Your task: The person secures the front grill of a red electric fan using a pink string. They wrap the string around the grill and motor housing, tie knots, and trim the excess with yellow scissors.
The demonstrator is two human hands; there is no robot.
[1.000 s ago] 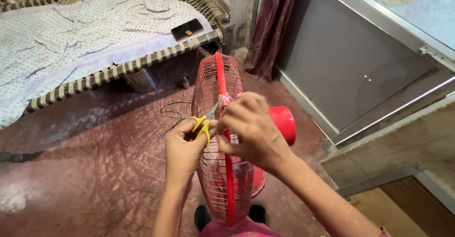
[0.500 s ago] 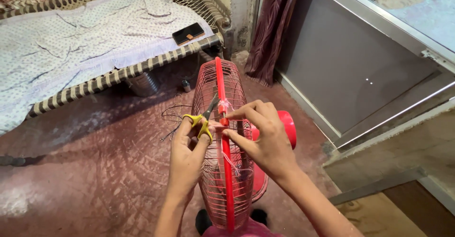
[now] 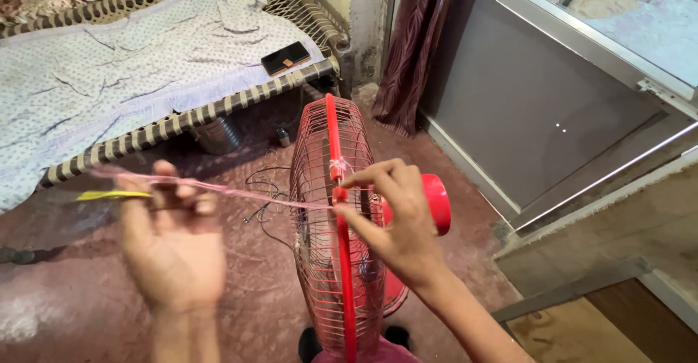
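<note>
Your left hand (image 3: 174, 250) and right hand (image 3: 396, 221) are bare, forearms unsleeved, with no rings, watch or gloves showing.

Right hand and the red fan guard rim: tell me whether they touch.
Touching. The head view shows the right hand with thumb and fingertips pinched on the red rim where the pink string meets it.

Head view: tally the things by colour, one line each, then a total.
Red: 1, the fan
Pink: 1, the string stretched from the left hand to the right hand
Yellow: 1, the blurred tool in the left hand
Dark: 1, the phone on the cot
Total: 4
</note>
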